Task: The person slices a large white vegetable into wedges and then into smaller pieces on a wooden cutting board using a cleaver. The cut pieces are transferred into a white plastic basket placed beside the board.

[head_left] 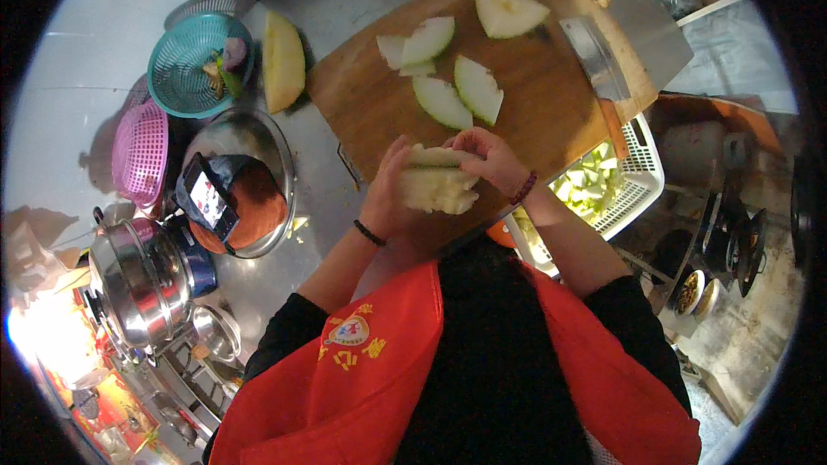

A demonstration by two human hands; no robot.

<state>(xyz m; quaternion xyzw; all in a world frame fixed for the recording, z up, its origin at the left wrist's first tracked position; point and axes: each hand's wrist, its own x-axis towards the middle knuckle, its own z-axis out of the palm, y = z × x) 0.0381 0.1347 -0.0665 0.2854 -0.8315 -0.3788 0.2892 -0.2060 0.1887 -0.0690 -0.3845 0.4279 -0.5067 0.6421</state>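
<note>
Between both hands (387,192), which grip them, are pale melon pieces (438,190).

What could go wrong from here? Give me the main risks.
1. The pale melon pieces are held bare between the left hand and right hand; one might slip out.
2. The cleaver lies near the right edge of the cutting board, handle toward the white basket; a bump could knock it off.
3. The phone stands tilted and might topple.
</note>
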